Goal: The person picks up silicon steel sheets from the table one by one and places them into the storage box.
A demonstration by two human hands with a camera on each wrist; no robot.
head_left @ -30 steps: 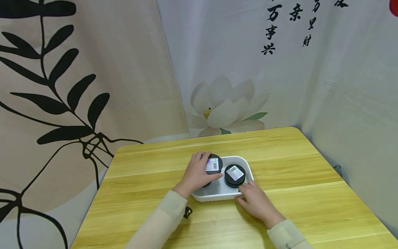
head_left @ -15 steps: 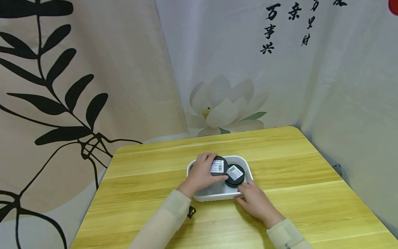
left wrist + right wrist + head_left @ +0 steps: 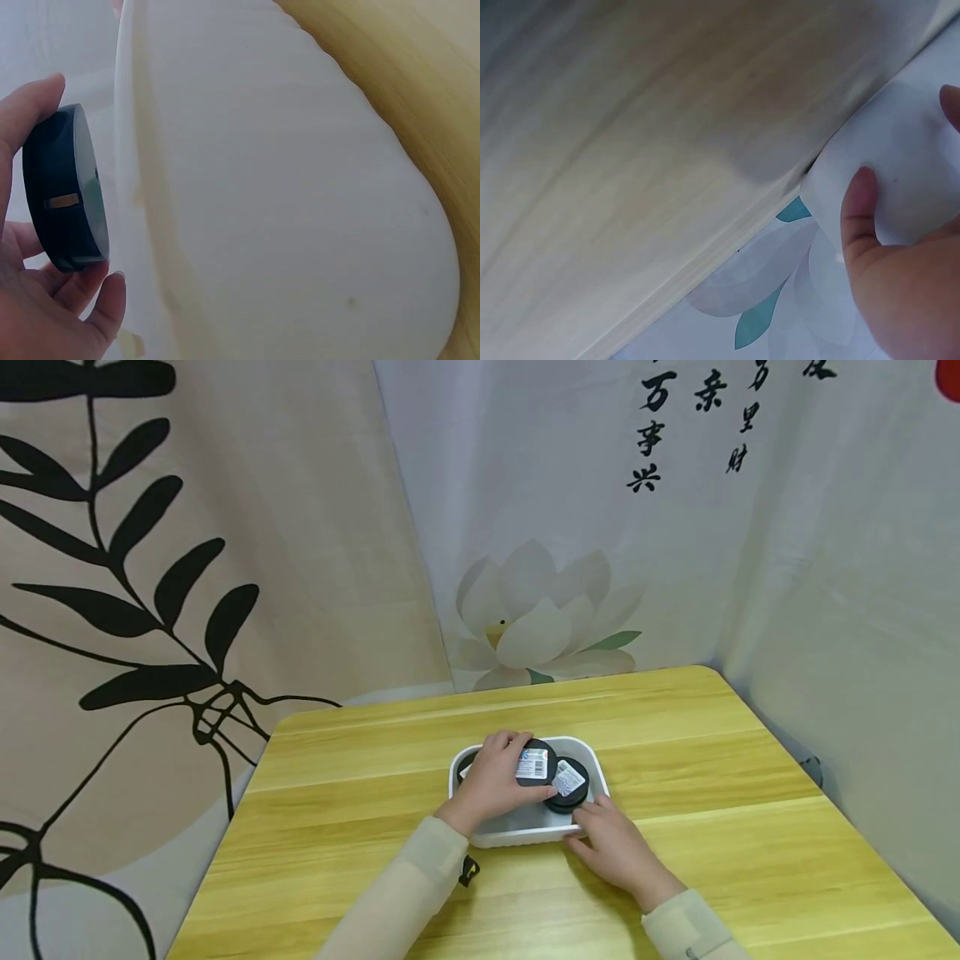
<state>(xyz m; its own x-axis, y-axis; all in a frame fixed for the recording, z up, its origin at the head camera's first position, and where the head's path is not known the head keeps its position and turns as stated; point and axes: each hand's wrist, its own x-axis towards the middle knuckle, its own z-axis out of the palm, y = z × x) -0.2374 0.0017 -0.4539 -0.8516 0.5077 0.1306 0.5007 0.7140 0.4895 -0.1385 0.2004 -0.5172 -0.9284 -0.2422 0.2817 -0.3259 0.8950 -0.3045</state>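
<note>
My left hand (image 3: 495, 783) grips a flat, round black case (image 3: 534, 763) with a white barcode label, thumb on one side and fingers on the other. In the left wrist view, this black case (image 3: 64, 187) shows a small brownish slot in its side wall. It is held over the white tray (image 3: 517, 837), overlapping a stack of similar black cases (image 3: 570, 783) at the tray's right. Another black case (image 3: 468, 762) is partly hidden behind my left hand. My right hand (image 3: 618, 852) pinches the tray's front right rim, thumb outside against the wall.
The tray stands on a yellow wood-grain table (image 3: 360, 793). Behind the table hangs a printed cloth (image 3: 540, 527) with a lotus, dark leaves and writing. A small black piece (image 3: 468, 870) shows beside the left cuff.
My left hand has moved right with the black case, which now overlaps the stack. The black case at the tray's left has come into view. My right hand stays on the rim.
</note>
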